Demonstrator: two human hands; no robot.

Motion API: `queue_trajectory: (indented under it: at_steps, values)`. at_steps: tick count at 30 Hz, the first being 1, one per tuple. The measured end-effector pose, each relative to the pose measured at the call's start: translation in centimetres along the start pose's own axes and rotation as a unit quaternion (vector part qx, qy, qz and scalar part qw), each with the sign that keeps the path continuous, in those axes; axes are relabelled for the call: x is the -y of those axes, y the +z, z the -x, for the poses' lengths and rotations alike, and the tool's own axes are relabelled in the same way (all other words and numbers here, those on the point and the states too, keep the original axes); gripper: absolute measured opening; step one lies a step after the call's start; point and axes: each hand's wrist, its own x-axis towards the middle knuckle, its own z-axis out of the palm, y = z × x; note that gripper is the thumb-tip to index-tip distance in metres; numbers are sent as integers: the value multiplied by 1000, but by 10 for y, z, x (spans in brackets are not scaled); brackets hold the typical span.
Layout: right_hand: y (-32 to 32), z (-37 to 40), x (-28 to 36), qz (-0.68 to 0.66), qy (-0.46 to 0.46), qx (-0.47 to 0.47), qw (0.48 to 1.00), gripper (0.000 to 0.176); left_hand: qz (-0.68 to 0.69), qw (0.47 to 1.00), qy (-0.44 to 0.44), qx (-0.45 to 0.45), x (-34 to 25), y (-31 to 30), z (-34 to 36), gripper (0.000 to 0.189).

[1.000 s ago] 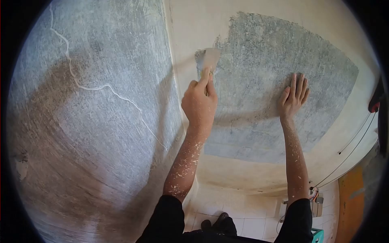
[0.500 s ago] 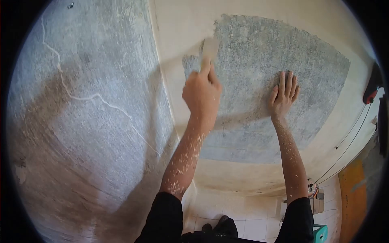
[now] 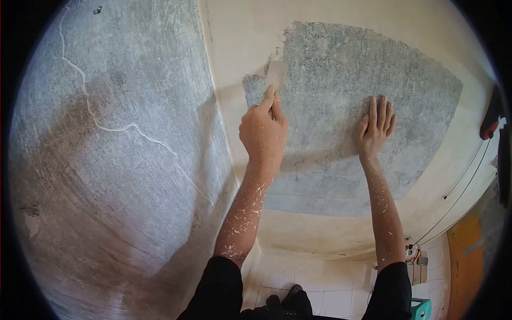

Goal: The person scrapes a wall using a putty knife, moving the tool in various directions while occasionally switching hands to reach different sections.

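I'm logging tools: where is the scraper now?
In the head view, the scraper is held upper centre in the left hand, at the upper-left edge of the grey patch.

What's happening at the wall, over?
Left grip closed on scraper, at ragged edge of grey patch. Right grip open against grey patch. No obstacle seen near scraper.

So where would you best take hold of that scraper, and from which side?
Probably by the handle, coming from below: the scraper points its broad, flat blade up the wall, leaving the handle at the lower end, mostly hidden by the left hand.
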Motion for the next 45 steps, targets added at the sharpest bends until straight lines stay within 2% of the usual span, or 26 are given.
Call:
queue_trajectory:
  at_steps: [4, 7, 8, 11, 12, 15, 18, 21, 22, 25, 28, 31, 32, 35, 38, 41, 42, 45]
  values:
    - [3, -3, -2, -23, -7, -7, 1000, 45, 69, 997, -17, 7, -15, -17, -14, 27]
    - [5, -4, -1, -21, -3, -18, 1000, 45, -12, 998, -25, 60, 6, -2, 9, 28]
    - [6, -5, -2, -20, -5, -25, 999, 44, 6, 1000, 21, 5, 13, 6, 8, 28]
    - [5, 4, -4, -32, -13, -21, 999, 44, 9, 996, 73, -54, -1, 8, -29, 28]
    - [5, 2, -4, -33, -8, -19, 999, 44, 12, 1000, 23, -1, -10, -3, -28, 29]
    - [4, 1, -3, -28, 3, -22, 999, 44, 30, 999, -7, 12, 8, 0, 5, 31]
    - [8, 3, -6, -25, -7, -34, 999, 43, 90, 993, 50, -51, -4, 5, -20, 30]
    - [2, 1, -1, -22, 0, -25, 999, 42, 85, 991, 81, -59, -10, 4, -35, 26]
    - [2, 2, -1, -21, -1, -20, 1000, 42, 57, 989, 100, -90, 1, 5, -30, 26]
    - [4, 2, -7, -16, -8, -25, 1000, 42, 61, 995, 64, -55, -6, 1, -22, 27]
    - [7, 2, -4, -27, -12, -32, 999, 43, 68, 996, -18, 49, -19, -34, -38, 28]
    - [7, 2, -2, -35, -1, -30, 999, 43, 47, 999, 13, 3, 1, -7, -12, 29]
    - [8, -1, -3, -30, 1, -31, 999, 43, 78, 997, 3, 20, 2, -3, -13, 29]
    - [6, 0, -1, -17, -4, -24, 1000, 42, 80, 997, 10, -1, -24, -15, -44, 29]
    - [3, 1, 1, -28, -5, -23, 999, 42, 1, 1000, 1, 11, -10, -14, -25, 30]
    - [4, 1, 0, -10, -9, -23, 1000, 42, 63, 997, 39, -31, -3, 1, -36, 30]
    - [5, 2, 0, -13, -7, -27, 1000, 42, 47, 999, 16, 10, -19, -11, -47, 32]
    - [4, 3, 2, -32, 6, -26, 999, 43, 62, 998, 0, -6, -15, -8, -33, 29]
